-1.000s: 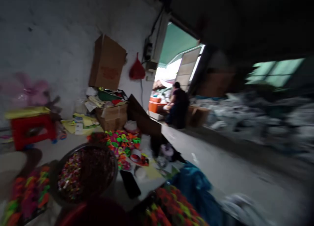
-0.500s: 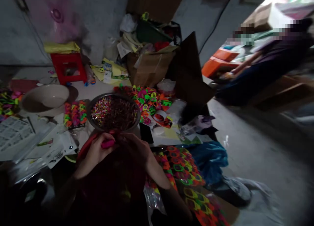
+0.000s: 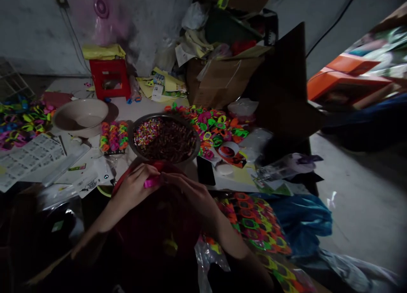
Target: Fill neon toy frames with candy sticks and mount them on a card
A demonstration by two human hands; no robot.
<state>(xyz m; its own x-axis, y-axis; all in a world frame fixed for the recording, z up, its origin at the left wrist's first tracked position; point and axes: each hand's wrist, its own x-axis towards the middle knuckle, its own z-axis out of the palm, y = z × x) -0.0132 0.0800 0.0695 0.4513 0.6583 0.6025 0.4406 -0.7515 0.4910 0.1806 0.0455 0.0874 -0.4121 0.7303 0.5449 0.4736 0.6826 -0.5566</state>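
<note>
My left hand [image 3: 139, 183] is closed around a bright pink toy watch [image 3: 151, 182], most of it hidden by the fingers. Meeting it at the fingertips, my right hand [image 3: 190, 192] has its fingers bent together; whatever they pinch is too dark and small to make out. Both hands are above a dark red basin [image 3: 152, 225], in which a yellow piece [image 3: 171, 246] shows dimly. Just beyond them stands a metal bowl [image 3: 135, 151] of small multicoloured bits on its left side and dark brownish bits on its right.
Colourful toy watches [image 3: 219, 123] are heaped behind the bowl, with bagged ones [image 3: 251, 221] at right. A beige basin [image 3: 81, 115], a red stool [image 3: 111, 81], a black phone [image 3: 206, 171] and a cardboard box [image 3: 222, 83] surround the work area. Printed sheets [image 3: 32, 159] lie left.
The view has swung left, so the table things sit further right, and the person at right is mostly out of frame. My hands stay together at the pink toy watch.
</note>
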